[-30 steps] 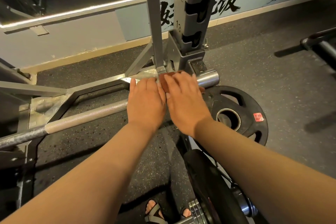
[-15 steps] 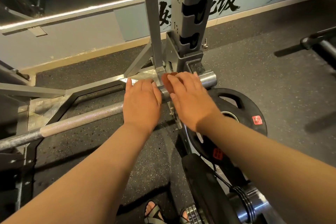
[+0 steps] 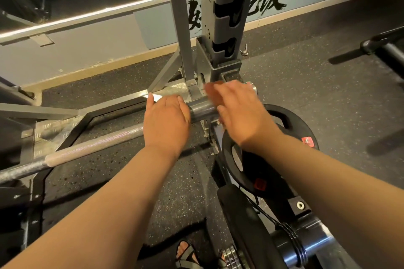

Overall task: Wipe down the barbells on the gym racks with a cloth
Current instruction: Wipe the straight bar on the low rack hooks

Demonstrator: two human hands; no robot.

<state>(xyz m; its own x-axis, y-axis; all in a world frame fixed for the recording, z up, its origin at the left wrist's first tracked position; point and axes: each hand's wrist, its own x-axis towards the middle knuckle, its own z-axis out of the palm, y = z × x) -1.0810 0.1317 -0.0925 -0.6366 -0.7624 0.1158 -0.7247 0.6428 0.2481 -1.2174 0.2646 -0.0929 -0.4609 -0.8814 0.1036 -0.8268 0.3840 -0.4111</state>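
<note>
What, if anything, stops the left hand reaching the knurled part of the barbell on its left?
Probably nothing, so yes: the left hand grips the barbell right beside the knurling, and that stretch lies bare, with nothing across it.

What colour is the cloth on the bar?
Reddish-brown cloth, under the right hand; the head view shows it, though blurred.

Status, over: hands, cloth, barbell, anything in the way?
Left hand grips barbell. Right hand presses reddish cloth on its sleeve, blurred. Rack upright close behind, weight plate below.
</note>
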